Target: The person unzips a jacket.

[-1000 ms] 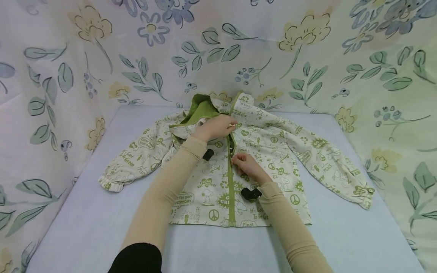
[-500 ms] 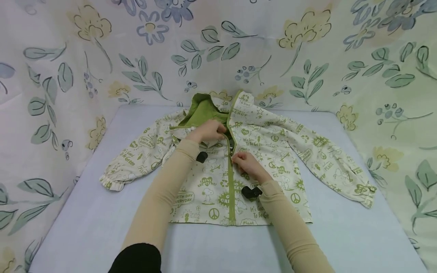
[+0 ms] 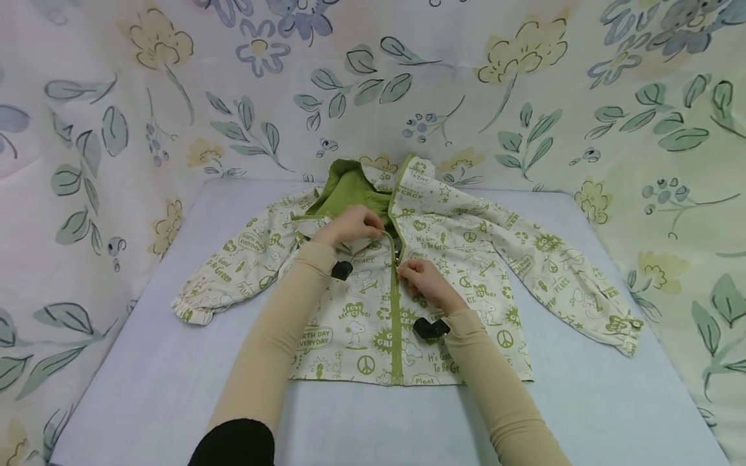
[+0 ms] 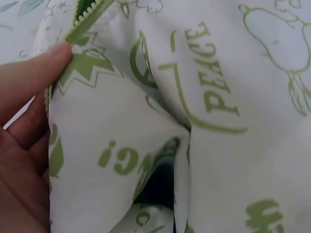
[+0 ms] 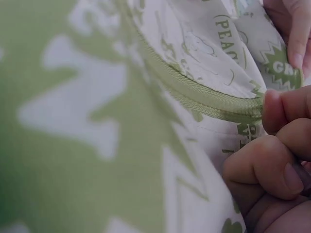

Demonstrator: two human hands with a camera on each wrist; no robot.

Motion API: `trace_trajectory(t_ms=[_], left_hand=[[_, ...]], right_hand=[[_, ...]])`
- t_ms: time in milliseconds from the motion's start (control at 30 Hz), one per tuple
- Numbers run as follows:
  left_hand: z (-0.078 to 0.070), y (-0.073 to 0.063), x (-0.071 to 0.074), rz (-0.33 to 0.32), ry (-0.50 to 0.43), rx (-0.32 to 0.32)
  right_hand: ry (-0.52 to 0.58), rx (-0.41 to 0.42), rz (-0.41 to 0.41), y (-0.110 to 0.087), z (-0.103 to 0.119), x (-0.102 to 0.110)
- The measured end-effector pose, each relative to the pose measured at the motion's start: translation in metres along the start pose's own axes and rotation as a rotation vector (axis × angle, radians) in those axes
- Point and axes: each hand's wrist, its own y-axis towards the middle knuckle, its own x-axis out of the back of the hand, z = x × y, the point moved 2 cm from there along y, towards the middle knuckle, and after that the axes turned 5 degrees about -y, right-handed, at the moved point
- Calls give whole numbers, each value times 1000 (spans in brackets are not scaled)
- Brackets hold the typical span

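A white jacket with green prints lies front up, sleeves spread to both sides. Its green zipper is joined along the lower front and parted toward the collar. My left hand pinches the parted left front edge. In the left wrist view its thumb lies on the printed cloth near the zipper teeth, with the other fingers behind. Lower down, my right hand pinches the zipper where the two sides meet. Curled right fingers hold the green strip in the right wrist view; the pull is hidden.
The jacket rests on a table with a pale cloth. Floral curtains rise behind and at both sides. The green-lined hood gapes near the back edge. Black wrist cameras sit close above the jacket.
My left hand has moved down and slightly left from the collar area to the parted zipper edge, which it now pinches. The right hand keeps its place at the zipper.
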Motion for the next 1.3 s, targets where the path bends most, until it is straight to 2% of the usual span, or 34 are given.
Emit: trace_trajectory(t_ms=[167, 367, 600, 800, 1067, 1200, 1300], left_hand=[[-4, -3, 6, -2, -8, -20], [-8, -2, 8, -23, 16, -49], [-9, 1, 8, -61, 28, -52], [-8, 1, 9, -88, 17, -44], [-10, 1, 10, -138, 25, -55], [-10, 1, 11, -146, 19, -60], [-9, 2, 11, -152, 18, -67]], right_hand=[[23, -15, -8, 0, 1, 2], [24, 8, 4, -1, 2, 2], [42, 5, 59, -5, 6, 2], [15, 6, 109, -10, 11, 3], [-23, 2, 88, -12, 4, -1], [-49, 8, 100, -16, 1, -3], [-26, 10, 120, -18, -1, -4]])
